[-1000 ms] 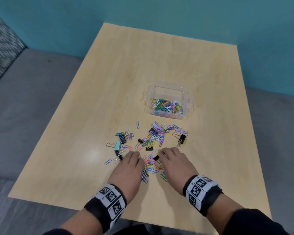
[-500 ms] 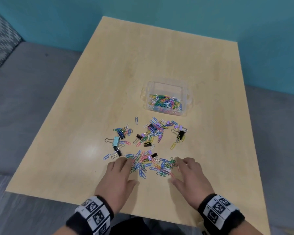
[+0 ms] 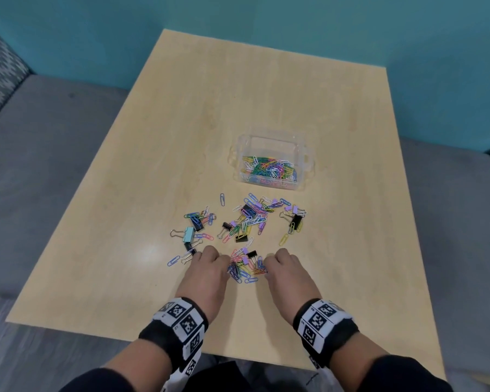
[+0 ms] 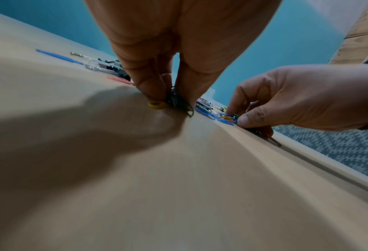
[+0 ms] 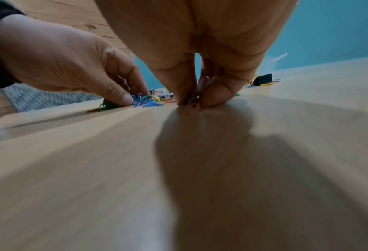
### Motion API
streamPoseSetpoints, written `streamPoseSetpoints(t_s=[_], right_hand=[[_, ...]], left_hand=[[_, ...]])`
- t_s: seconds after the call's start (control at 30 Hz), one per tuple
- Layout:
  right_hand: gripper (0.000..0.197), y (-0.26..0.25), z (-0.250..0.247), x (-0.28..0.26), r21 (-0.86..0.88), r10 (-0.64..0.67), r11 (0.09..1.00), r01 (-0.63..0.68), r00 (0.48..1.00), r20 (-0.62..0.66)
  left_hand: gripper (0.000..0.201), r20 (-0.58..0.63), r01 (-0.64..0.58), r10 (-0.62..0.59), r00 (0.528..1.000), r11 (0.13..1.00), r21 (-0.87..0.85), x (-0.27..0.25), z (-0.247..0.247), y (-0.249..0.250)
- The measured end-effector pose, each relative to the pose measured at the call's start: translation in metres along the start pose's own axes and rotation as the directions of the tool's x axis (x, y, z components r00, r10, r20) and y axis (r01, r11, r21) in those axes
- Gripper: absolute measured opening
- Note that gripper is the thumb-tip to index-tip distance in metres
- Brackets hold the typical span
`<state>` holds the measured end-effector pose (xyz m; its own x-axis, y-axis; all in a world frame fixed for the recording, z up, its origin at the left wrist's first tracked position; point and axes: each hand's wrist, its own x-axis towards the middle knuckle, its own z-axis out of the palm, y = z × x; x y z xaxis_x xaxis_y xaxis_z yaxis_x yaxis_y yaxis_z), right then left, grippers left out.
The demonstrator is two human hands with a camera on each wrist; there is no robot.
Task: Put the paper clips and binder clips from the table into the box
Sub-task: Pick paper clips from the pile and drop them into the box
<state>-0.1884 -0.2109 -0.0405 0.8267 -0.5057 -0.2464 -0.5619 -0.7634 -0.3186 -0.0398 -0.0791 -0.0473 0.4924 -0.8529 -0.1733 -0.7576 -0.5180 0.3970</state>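
Two hands on one table (image 3: 159,165); one clear box (image 3: 304,154), open at the top, standing right of the table's middle. Paper clips (image 3: 251,217) too many and too tangled to count: thin wire loops in blue, green, pink, purple, yellow, white. A layer of them already lies in the box. Binder clips (image 3: 189,233) on the table, about ten: mostly black, a few small purple, one pale blue with silver handles spread.

The loose scatter lies just on the near side of the box, reaching towards the near edge.

Left hand (image 3: 207,271), knuckles up, thumb and fingers curled down, pinching a dark bunch of paper clips against the tabletop. Right hand (image 3: 287,271) the same, pinching a small bunch. A small heap lies between the two hands.

Far half of the table bare, also the left side and the strip along the right edge. Near edge close behind the wrists.
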Motion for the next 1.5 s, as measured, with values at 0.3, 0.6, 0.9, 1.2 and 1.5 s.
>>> streamPoseSetpoints(t_s=[0.3, 0.6, 0.9, 1.2, 1.5], right_hand=[[0.009, 0.01, -0.02, 0.012, 0.063, 0.096, 0.993, -0.104, 0.988, 0.122], [0.012, 0.036, -0.034, 0.024, 0.569, 0.324, 0.713, -0.409, 0.912, 0.25], [0.015, 0.05, -0.066, 0.054, 0.824, 0.357, 0.301, -0.481, 0.857, 0.37], [0.017, 0.052, -0.145, 0.166, 0.867, 0.426, 0.424, -0.26, 0.903, 0.062], [0.031, 0.055, -0.153, 0.161, 0.638, 0.388, 0.713, -0.291, 0.921, -0.013]], left_hand=[[0.039, 0.073, -0.013, 0.007, 0.997, 0.997, 0.081, 0.011, -0.01, 0.0], [0.021, 0.095, 0.222, -0.204, 0.974, 0.939, -0.263, 0.021, -0.022, -0.01], [0.02, 0.304, 0.449, -0.398, 0.865, 0.346, -0.824, 0.058, -0.072, 0.003], [0.024, 0.146, 0.27, -0.333, 0.932, 0.364, -0.892, 0.198, -0.129, 0.041], [0.02, 0.117, 0.291, -0.315, 0.942, 0.59, -0.753, 0.213, -0.122, 0.038]])
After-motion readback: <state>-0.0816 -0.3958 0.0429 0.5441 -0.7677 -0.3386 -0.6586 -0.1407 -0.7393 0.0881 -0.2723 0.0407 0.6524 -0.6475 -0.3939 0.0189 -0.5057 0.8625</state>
